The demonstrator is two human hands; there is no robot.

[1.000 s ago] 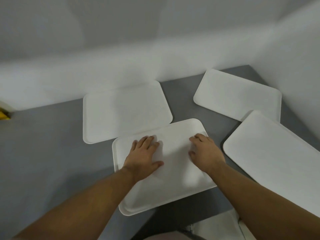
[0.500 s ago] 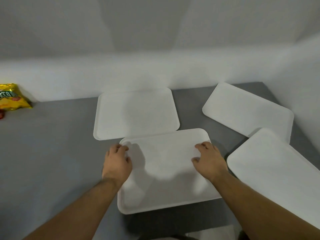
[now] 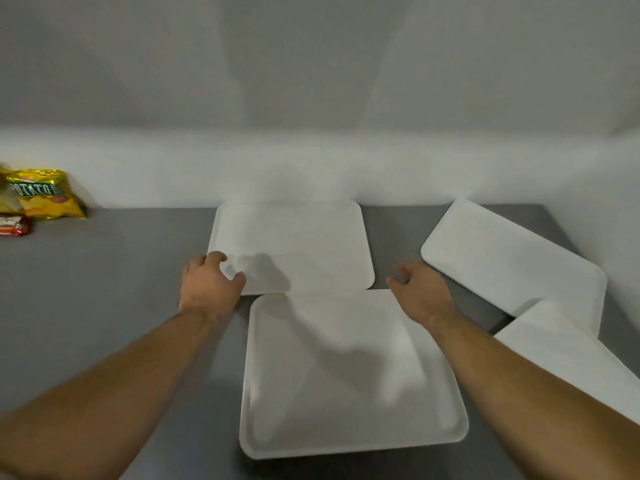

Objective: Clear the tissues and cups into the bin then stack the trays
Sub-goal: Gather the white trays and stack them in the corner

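Four empty white trays lie on the grey table (image 3: 104,289). The near tray (image 3: 346,382) sits in front of me between my forearms. Just behind it lies the far tray (image 3: 298,244). My left hand (image 3: 207,285) grips the far tray's near-left corner, fingers curled over the edge and thumb on top. My right hand (image 3: 420,294) hovers just right of that tray's near-right corner, fingers half curled, holding nothing. Two more trays lie at the right, one at the back (image 3: 512,261) and one nearer (image 3: 568,362) overlapping it. No tissues, cups or bin are in view.
A yellow potato-chip bag (image 3: 43,195) and a red packet (image 3: 12,225) rest at the far left against the wall. White walls close off the table at the back and on the right.
Both hands have left the near tray and moved forward to the far tray's near corners. The left hand has closed on its near-left corner.
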